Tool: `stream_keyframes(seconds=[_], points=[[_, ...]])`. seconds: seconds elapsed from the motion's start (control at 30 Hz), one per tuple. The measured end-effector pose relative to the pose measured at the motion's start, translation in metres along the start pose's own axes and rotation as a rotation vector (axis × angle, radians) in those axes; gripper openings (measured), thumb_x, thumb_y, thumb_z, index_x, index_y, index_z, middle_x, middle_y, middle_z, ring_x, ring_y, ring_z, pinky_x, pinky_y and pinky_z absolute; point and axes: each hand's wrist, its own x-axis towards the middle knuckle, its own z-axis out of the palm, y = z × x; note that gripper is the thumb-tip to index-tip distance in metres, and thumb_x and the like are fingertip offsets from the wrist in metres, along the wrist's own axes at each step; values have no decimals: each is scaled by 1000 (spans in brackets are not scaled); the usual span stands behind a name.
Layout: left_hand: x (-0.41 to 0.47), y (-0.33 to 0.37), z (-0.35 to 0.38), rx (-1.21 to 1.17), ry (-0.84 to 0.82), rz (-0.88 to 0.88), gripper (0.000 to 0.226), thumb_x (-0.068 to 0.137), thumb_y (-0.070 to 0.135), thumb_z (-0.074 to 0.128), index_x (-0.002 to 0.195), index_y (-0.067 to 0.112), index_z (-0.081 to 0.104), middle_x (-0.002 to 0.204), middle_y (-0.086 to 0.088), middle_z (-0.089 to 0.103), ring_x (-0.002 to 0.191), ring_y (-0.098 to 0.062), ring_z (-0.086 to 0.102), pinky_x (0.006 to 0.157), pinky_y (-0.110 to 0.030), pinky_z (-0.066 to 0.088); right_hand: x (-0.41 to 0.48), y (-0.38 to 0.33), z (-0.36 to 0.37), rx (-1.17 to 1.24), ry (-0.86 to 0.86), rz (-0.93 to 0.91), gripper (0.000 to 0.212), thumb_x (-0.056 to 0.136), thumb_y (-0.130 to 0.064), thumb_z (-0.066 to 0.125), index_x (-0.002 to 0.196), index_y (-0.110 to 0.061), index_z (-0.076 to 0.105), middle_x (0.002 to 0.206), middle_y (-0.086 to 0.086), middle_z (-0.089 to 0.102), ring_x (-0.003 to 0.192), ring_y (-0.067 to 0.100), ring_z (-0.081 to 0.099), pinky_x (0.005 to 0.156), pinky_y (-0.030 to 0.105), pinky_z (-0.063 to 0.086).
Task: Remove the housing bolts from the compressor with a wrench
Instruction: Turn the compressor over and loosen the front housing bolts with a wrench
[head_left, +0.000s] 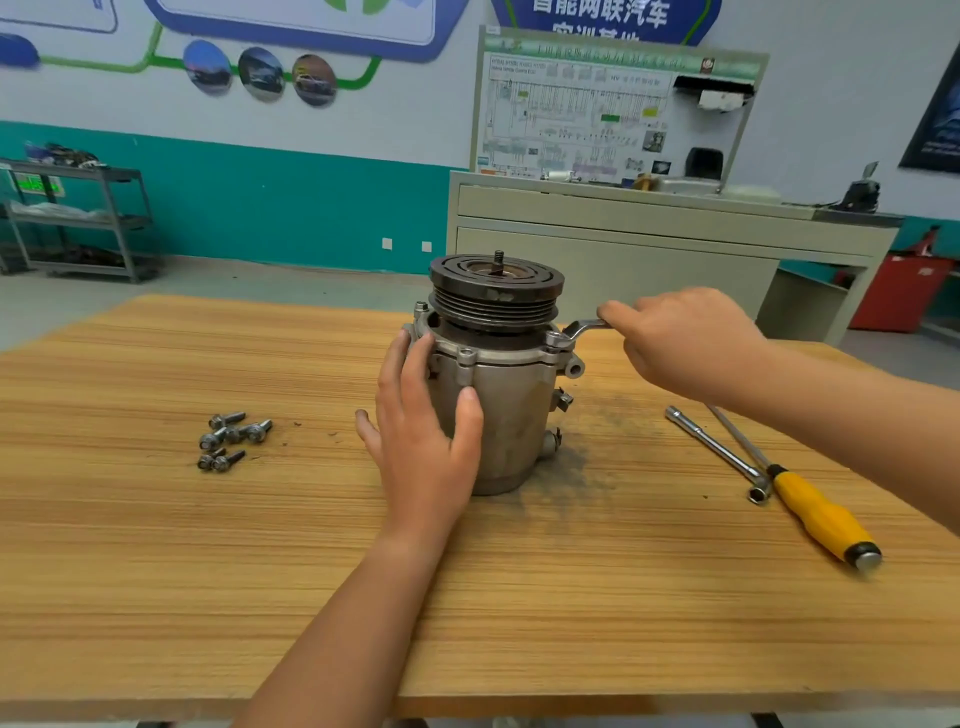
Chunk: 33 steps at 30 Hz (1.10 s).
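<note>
one view is given, from the head. the compressor (511, 431) is stood upright near the middle of the wooden surface (208, 571), its long axis vertical, with the grooved pulley (496, 293) uppermost and a threaded shaft stub (498, 257) pointed straight up from the pulley's centre. the left grip (421, 447) is laid flat against the near left side of the housing, fingers straight and spread, thumb pressed on the front of the body; nothing is clasped in it. the right grip (685, 343) is clenched round the handle of the wrench (584, 326), to the right of the compressor and level with its flange (511, 357). the wrench is held roughly level, its long axis run left to right across the picture: the ring end is seated on a housing bolt (557, 340) at the right edge of the flange, and the shank is cranked up slightly before it is lost inside the fingers. another bolt head (466, 355) is seen seated in the front of the flange. a small heap of loose bolts (231, 439) is laid on the surface well to the left of the compressor. to the right, a socket bar (717, 452) and a yellow-handled screwdriver (823, 517) are laid close together, both slanted from far left to near right.
</note>
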Motion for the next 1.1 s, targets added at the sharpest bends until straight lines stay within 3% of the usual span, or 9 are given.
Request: stream_keyframes(seconds=[0.13, 0.33, 0.5, 0.6, 0.73, 0.9, 1.0, 1.1], points=[[1, 1, -1, -1, -21, -25, 49, 82, 48, 34, 130, 47, 24, 142, 27, 22, 136, -4, 28, 109, -60, 5, 17, -11, 7, 76, 5, 36, 21, 93, -3, 35, 109, -10, 46, 70, 1, 41, 64, 22, 40, 70, 30, 36], [3, 3, -7, 1, -31, -26, 46, 82, 47, 31, 128, 44, 31, 141, 12, 41, 130, -8, 38, 110, -57, 6, 25, -11, -2, 168, 7, 184, 25, 95, -3, 37, 116, -12, 48, 82, 8, 58, 70, 29, 52, 56, 31, 31], [11, 4, -12, 93, -16, 13, 52, 83, 46, 30, 126, 22, 48, 128, 1, 52, 121, -20, 47, 110, -55, 8, -16, -4, -18, 462, 208, 289, 30, 99, -22, 34, 124, -10, 44, 61, -1, 41, 55, 25, 41, 50, 30, 29], [12, 4, -14, 125, -26, 22, 55, 82, 48, 28, 126, 21, 49, 126, 1, 53, 117, -18, 49, 110, -54, 9, -42, -8, -26, 488, 96, 298, 30, 98, -29, 30, 120, -13, 43, 56, -4, 36, 55, 26, 44, 50, 32, 34], [9, -2, -17, 123, -59, 52, 57, 83, 48, 27, 131, 24, 45, 132, 4, 49, 121, -13, 46, 110, -56, 7, -58, -15, -31, 486, -53, 267, 30, 98, -33, 27, 123, -22, 41, 69, -2, 50, 61, 19, 47, 52, 30, 37], [2, -12, -17, 95, -123, 80, 54, 86, 46, 26, 140, 40, 27, 150, 11, 31, 126, 13, 17, 109, -59, 2, -54, -21, -42, 431, -124, 276, 31, 99, -30, 29, 127, -24, 41, 75, 0, 51, 68, 22, 52, 57, 32, 46], [0, -13, -17, 96, -145, 74, 53, 85, 49, 24, 138, 47, 17, 153, 12, 25, 129, 11, 15, 109, -60, 1, -46, -26, -48, 380, -162, 269, 30, 99, -24, 32, 127, -25, 42, 67, -2, 43, 64, 20, 48, 52, 29, 42], [0, -14, -17, 108, -142, 65, 58, 85, 49, 23, 143, 40, 22, 153, 12, 24, 135, 3, 18, 109, -61, 1, -41, -30, -59, 251, -175, 230, 33, 95, -12, 36, 126, -20, 41, 59, -2, 35, 52, 16, 39, 44, 27, 34]])
